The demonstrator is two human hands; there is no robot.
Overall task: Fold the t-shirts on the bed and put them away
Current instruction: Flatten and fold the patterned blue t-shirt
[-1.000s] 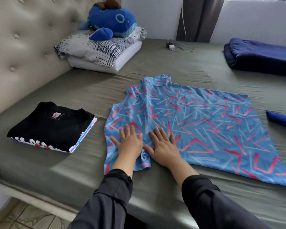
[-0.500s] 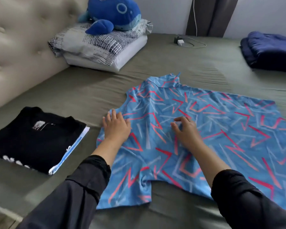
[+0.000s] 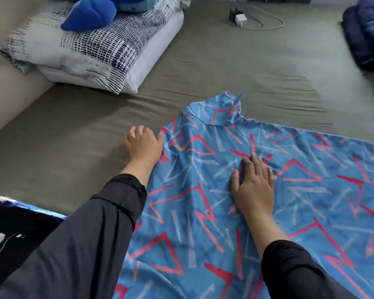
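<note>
Your blue t-shirt (image 3: 257, 190) with red and pale zigzag print lies spread flat on the bed sheet (image 3: 225, 67), collar toward the far side. A folded black t-shirt (image 3: 11, 229) sits at the near left edge.

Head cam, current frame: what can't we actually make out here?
- Blue patterned shirt: right side and near hem cut off by the frame edges; both sleeves cover parts.
- Folded black shirt: mostly hidden by the left sleeve and cut by the left edge.
- Left hand: fingertips blurred; grip on the shirt edge unclear.
- Blue plush toy: cut by the top edge.
</note>
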